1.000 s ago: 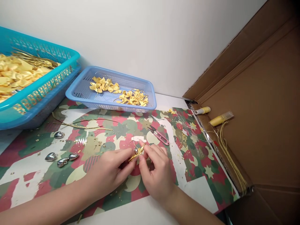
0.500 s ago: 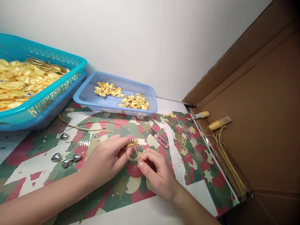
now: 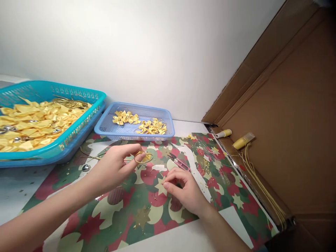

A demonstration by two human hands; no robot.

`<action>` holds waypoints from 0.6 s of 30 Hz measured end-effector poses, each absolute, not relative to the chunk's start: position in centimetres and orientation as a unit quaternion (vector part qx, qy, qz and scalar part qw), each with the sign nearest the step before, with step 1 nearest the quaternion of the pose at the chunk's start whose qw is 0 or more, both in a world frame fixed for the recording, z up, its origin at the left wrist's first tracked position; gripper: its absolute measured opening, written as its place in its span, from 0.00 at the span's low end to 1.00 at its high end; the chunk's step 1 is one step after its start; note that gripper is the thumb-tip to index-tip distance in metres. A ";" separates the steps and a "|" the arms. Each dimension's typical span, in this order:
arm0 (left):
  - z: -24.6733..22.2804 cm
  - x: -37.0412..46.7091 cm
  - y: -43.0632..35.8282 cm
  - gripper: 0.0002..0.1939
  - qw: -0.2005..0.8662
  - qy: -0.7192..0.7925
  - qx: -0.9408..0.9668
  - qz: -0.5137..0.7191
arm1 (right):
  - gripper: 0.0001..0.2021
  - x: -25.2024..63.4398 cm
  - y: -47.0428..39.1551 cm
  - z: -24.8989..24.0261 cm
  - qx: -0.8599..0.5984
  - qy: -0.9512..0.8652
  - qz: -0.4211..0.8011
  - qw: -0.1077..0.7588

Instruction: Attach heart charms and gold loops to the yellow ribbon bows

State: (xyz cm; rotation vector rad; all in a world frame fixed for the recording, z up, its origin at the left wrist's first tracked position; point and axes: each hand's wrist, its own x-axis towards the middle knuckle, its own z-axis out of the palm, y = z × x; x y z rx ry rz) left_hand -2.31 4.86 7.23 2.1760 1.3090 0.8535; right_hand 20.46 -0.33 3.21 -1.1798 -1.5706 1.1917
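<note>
My left hand is closed in a pinch on a yellow ribbon bow with a looped gold cord, held above the table. Lower and to the right, my right hand has thumb and forefinger pressed together; whatever may be between them is too small to make out. Just beyond that hand lie pink thread snips, blades pointing away to the left. A silver heart charm rests left of my left wrist, and loose gold cords lie partly hidden behind my left hand.
At the left, a turquoise basket holds yellow ribbon bows, silver hearts and gold cords. A smaller blue basket with yellow bows stands by the wall. Yellow tubes and cords sit along the cardboard side at the right.
My hands have separated; the cord that stretched between them now loops beside my left fingers. My left arm covers most of the silver hearts, and the head view has shifted.
</note>
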 end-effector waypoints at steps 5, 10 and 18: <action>7.4 -3.1 5.9 0.20 0.296 0.483 0.787 0.243 | 0.05 21.2 0.3 3.3 -0.447 -0.578 0.524 0.437; 7.3 -2.9 5.7 0.18 0.259 0.448 0.826 0.224 | 0.10 21.3 0.2 4.0 -0.377 -0.600 0.515 0.482; 6.2 -1.7 4.7 0.15 0.209 0.398 0.863 0.230 | 0.09 20.5 -0.7 3.3 -0.391 -0.487 0.504 0.596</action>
